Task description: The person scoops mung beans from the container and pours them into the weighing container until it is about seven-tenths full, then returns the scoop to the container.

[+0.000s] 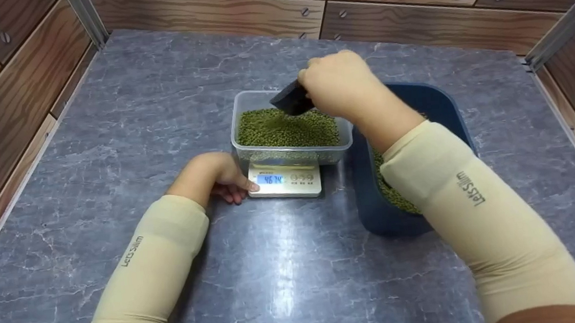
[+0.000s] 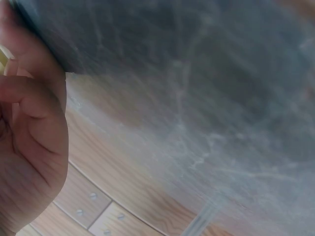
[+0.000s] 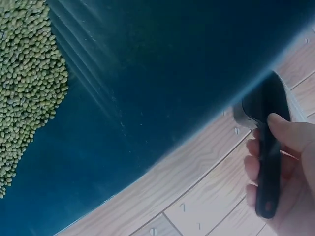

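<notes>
In the head view, my right hand (image 1: 338, 83) grips a black scoop (image 1: 293, 98) by its handle, tipped over a clear plastic container (image 1: 292, 153). Blurred green mung beans (image 1: 285, 133) fall from it onto the beans inside. The right wrist view shows the thumb lying along the scoop's handle (image 3: 268, 172). Under the container is a white kitchen scale (image 1: 284, 188), its display lit with digits. My left hand (image 1: 219, 174) rests at the scale's left side, thumb tip touching the front corner. Its fingers (image 2: 34, 98) look relaxed in the left wrist view.
A deep dark blue bin (image 1: 395, 225) holding more mung beans (image 3: 27, 73) stands right of the scale, partly hidden by my right forearm. Everything sits on a grey marble-patterned table (image 1: 109, 119). Wood-patterned panels (image 1: 234, 6) border it at the back and sides.
</notes>
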Available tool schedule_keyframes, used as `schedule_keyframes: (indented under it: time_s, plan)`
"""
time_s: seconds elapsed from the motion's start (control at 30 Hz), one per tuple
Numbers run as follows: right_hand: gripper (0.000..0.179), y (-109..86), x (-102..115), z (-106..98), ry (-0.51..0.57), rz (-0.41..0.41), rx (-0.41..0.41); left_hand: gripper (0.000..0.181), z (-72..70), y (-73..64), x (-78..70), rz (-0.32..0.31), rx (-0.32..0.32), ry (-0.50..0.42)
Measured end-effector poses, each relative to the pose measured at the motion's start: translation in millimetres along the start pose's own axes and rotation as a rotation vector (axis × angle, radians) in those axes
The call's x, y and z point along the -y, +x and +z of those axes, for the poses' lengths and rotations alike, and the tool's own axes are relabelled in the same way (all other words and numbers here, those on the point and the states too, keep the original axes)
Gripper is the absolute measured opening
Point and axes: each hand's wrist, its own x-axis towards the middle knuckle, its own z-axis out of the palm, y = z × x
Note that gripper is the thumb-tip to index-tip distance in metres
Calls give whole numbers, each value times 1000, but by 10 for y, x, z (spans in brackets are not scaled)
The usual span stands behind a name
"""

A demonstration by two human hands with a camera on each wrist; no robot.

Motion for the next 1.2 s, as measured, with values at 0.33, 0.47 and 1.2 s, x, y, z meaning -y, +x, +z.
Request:
schedule_keyframes:
  time_s: [0.33,0.47,1.2]
  plan:
    - [28,-40,14,17,-46,-58,-60,34,-13,-5,14,2,-3,6]
    - [25,-84,-50,-45,5,-27,-53,34,-14,1,15,0,-7,4]
    - [32,-574,-938,179,84,415,358,34,-32,-2,63,-2,-19,-11]
